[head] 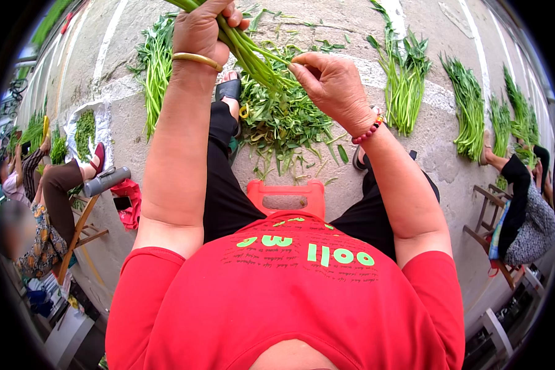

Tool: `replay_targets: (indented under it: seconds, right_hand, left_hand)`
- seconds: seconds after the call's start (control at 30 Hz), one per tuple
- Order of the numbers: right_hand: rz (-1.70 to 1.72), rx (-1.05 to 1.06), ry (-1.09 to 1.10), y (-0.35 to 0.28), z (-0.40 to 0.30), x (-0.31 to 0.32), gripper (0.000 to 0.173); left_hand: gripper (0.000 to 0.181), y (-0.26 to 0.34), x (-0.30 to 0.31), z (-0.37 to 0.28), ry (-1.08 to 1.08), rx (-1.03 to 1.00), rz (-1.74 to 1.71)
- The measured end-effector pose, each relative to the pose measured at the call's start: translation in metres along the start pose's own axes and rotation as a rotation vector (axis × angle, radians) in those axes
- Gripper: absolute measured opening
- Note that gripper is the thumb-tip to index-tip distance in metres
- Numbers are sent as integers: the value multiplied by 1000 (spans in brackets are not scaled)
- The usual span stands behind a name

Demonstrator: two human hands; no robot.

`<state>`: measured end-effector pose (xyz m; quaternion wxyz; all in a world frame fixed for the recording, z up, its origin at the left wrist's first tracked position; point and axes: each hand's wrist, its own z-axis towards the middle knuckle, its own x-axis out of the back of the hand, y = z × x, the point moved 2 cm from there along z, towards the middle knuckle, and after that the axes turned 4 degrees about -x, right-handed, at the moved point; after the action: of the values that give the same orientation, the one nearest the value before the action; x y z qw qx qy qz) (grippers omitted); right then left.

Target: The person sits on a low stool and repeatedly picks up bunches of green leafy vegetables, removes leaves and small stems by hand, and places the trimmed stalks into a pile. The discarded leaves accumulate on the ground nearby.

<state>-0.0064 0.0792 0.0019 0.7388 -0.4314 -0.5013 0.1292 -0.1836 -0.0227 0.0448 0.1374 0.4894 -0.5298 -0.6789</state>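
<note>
My left hand [203, 34], with a bangle at its wrist, grips a bunch of long green vegetable stems [254, 55] near the top edge. The stems slant down to the right. At one thin stem's end, my right hand [326, 81], wearing a beaded bracelet, pinches with thumb and forefinger. Beneath the bunch a pile of loose green leaves [286, 120] lies on the concrete between my feet. A bundle of leafy greens [159, 69] lies left of the pile, and another bundle [404, 88] lies to its right.
Below the leaf pile is a red plastic stool [312, 199]. More bundles of greens [465, 111] lie farther right. At the left are a seated person [37, 231], a grey bottle [106, 181], a red bag [129, 208] and a white sack [104, 125] with greens. Another person [532, 222] sits at the right.
</note>
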Motion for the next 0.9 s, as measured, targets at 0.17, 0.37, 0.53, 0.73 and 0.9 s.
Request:
replay_targets:
  seconds: [0.17, 0.37, 0.53, 0.73, 0.9]
  right_hand:
    - [-77, 120, 109, 3, 1, -4, 13]
    - [-44, 52, 63, 7, -1, 1, 13]
    - [-197, -36, -116, 12, 0, 13, 23]
    - [-85, 47, 62, 21, 3, 17, 20]
    - [-113, 113, -30, 15, 2, 12, 18]
  left_hand:
    - [15, -9, -10, -5, -35, 19, 25]
    - [14, -5, -8, -2, -17, -62, 52]
    - [12, 7, 7, 4, 29, -73, 26]
    - [9, 5, 4, 3, 31, -70, 40]
    - [10, 3, 4, 5, 10, -68, 46]
